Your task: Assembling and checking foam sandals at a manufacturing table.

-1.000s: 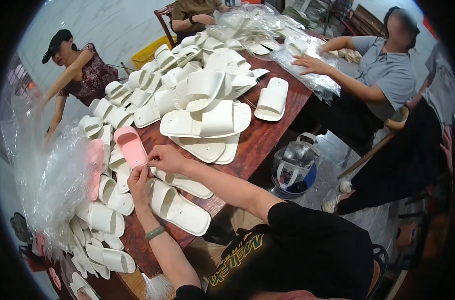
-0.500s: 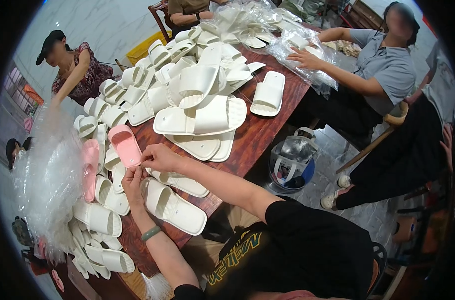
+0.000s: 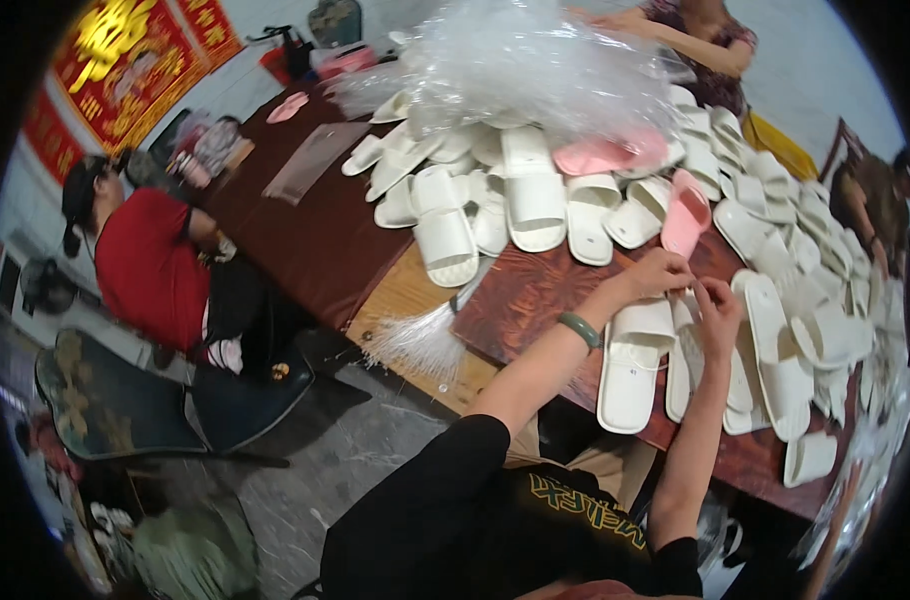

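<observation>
Close to me, my two arms reach up from my black shirt to the brown desk [image 3: 535,295]. My left hand [image 3: 661,273], the one with the green band [image 3: 578,330] on its wrist, has its fingers bent and pressed together. They sit right at the near end of the pink slipper [image 3: 687,214]. I cannot tell if they pinch it or only touch it. My right hand [image 3: 717,306] is just beside it, fingers curled in toward the left hand. I cannot tell if it holds anything. A white slipper [image 3: 630,365] lies flat under my left wrist, with more white ones beside it under my right arm. A moment ago both hands were on the pink slipper, right at its near end. Now my head has turned a lot, so the whole desk looks swung around, and the pink slipper lies just past my fingers, at the edge of the pile. I think my hands are done with it or nearly so. A bunch of white strings [image 3: 420,340] hangs off the desk edge to my left. Farther on is the big pile of white slippers [image 3: 535,200], with two more pink ones [image 3: 600,155] behind it. Over them sits a heap of clear bags [image 3: 535,60]. A person in red [image 3: 150,265] sits far off on the left.
</observation>
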`<control>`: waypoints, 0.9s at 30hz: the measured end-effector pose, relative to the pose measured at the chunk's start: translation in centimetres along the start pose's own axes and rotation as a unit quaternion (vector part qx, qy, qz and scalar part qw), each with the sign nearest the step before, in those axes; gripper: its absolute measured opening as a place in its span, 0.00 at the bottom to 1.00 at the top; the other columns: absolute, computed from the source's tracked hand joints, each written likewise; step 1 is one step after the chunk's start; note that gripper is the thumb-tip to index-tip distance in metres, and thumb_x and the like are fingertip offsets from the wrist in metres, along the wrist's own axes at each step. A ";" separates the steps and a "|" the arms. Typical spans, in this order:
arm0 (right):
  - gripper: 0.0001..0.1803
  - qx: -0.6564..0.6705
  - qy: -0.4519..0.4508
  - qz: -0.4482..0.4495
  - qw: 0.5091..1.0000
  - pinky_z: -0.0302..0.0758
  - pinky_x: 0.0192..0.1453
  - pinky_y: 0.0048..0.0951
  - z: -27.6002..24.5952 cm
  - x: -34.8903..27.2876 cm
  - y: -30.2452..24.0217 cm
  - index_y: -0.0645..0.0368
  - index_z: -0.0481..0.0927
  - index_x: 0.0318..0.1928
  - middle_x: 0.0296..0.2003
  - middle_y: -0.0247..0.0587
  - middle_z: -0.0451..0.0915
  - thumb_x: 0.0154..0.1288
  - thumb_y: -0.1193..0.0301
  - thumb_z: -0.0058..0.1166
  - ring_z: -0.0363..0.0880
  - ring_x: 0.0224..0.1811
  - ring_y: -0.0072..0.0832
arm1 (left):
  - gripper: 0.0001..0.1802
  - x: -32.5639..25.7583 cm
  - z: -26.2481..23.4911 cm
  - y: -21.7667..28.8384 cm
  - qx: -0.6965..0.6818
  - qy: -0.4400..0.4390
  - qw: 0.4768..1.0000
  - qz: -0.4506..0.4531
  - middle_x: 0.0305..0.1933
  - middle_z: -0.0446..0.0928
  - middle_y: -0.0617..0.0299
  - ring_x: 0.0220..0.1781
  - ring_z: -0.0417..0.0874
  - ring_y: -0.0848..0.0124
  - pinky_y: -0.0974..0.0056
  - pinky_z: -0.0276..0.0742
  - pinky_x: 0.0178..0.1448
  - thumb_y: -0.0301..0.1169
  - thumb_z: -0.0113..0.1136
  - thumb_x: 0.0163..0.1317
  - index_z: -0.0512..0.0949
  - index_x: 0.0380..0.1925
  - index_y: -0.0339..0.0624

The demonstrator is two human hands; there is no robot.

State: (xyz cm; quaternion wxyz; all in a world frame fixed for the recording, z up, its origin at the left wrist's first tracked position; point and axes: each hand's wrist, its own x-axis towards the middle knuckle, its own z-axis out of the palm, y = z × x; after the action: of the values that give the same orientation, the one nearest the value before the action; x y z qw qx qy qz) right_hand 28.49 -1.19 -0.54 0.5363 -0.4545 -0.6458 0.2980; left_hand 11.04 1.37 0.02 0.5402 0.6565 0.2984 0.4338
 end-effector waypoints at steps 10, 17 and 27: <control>0.05 0.005 -0.021 0.019 1.000 0.68 0.33 0.15 1.0 0.4 1.0 0.63 0.78 0.35 0.29 0.30 0.76 0.60 0.75 0.55 0.71 0.30 0.14 | 0.09 -0.8 -0.9 0.0 -0.030 0.011 0.999 0.034 0.21 0.77 0.63 0.23 0.76 0.79 0.73 0.71 0.28 0.30 0.58 0.56 0.78 0.25 0.34; 0.05 0.011 -0.033 0.036 0.999 0.65 0.30 0.14 1.3 0.6 1.0 0.63 0.78 0.36 0.28 0.28 0.76 0.60 0.75 0.55 0.69 0.28 0.12 | 0.09 -0.3 -1.3 -0.5 0.046 0.022 0.997 0.052 0.21 0.77 0.63 0.23 0.75 0.78 0.72 0.71 0.28 0.30 0.59 0.54 0.78 0.25 0.34; 0.06 -0.009 -0.015 0.041 0.999 0.68 0.32 0.17 0.8 0.0 1.8 0.64 0.78 0.35 0.28 0.31 0.77 0.59 0.74 0.56 0.71 0.28 0.15 | 0.09 -0.8 -0.6 -0.3 0.018 0.000 1.000 0.026 0.21 0.77 0.64 0.24 0.75 0.79 0.74 0.71 0.29 0.29 0.57 0.57 0.78 0.26 0.34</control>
State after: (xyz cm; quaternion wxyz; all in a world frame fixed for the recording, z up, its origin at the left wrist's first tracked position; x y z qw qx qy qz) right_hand 28.18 -0.35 -2.26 0.5097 -0.4814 -0.6370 0.3206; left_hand 10.15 1.00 -0.41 0.5170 0.6734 0.2893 0.4422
